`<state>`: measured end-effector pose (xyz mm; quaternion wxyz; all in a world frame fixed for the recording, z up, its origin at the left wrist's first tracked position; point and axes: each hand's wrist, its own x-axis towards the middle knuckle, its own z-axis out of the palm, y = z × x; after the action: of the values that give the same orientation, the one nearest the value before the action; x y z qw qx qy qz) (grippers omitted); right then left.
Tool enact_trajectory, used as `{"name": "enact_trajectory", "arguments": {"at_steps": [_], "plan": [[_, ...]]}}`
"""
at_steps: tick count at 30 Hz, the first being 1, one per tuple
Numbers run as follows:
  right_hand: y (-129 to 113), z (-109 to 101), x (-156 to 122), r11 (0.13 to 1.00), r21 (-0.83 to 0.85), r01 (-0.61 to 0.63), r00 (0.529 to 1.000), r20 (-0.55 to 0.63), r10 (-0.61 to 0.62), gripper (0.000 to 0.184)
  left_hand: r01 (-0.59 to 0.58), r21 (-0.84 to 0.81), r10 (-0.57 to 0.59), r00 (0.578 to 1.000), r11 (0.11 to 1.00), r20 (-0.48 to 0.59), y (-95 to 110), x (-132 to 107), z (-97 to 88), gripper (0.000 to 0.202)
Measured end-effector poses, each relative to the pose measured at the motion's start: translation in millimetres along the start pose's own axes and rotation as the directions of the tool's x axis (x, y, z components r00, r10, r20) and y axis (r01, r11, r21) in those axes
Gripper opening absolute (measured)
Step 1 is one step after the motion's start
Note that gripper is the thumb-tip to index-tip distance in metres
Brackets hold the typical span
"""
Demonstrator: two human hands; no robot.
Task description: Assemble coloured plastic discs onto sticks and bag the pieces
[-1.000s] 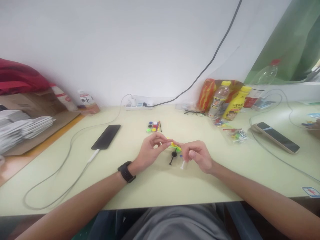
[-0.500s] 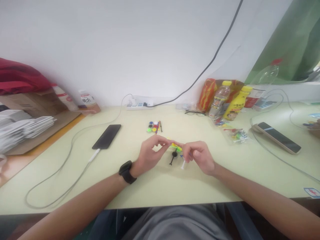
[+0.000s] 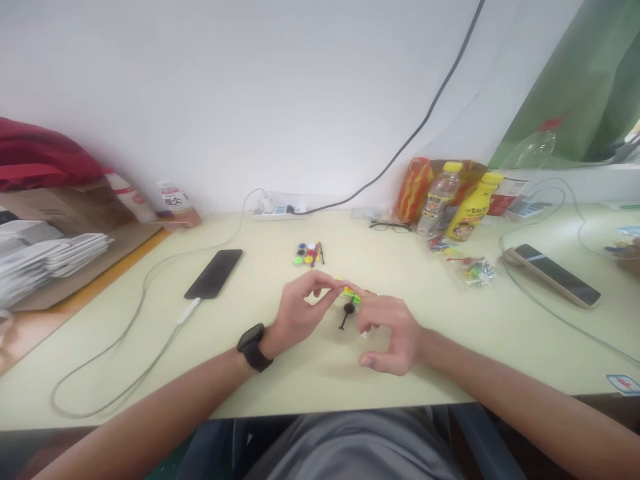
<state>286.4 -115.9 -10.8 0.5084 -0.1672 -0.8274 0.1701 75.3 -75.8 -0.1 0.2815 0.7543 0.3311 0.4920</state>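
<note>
My left hand, with a black watch on its wrist, pinches a small yellow-green plastic piece between thumb and fingertips. Below this piece a black plastic stick with a round disc points down toward me; whether it is joined to the piece I cannot tell. My right hand is open, its thumb held well away from the fingers. Its index fingertip rests at the yellow-green piece, close to my left fingertips. A bit of white plastic shows under the right fingers, mostly hidden.
Beyond my hands lie small coloured discs and thin sticks. A charging phone is at left, another phone at right. Bottles, glasses and a bag of plastic parts lie right of centre.
My right hand has opened, its thumb swinging down and away from the fingers. The right fingers now cover most of the white stick. My left hand stays in place.
</note>
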Motion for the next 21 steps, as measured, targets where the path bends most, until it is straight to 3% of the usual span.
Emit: {"name": "enact_trajectory", "arguments": {"at_steps": [10,16,21], "plan": [[0,-2,3,0.999,-0.009,0.031,0.998,0.048,-0.031,0.03,0.166,-0.268,-0.154,0.986,0.949,0.067,9,8,-2.3,0.021],[-4,-7,7,0.994,0.072,-0.08,0.994,0.076,0.075,0.033,0.254,-0.335,-0.217,0.965,0.907,0.144,5,11,-6.0,0.034],[-5,-11,9,0.949,0.237,-0.209,0.977,0.092,0.192,0.043,0.37,-0.422,-0.29,0.926,0.828,0.244,4,11,-4.5,0.038]]}}
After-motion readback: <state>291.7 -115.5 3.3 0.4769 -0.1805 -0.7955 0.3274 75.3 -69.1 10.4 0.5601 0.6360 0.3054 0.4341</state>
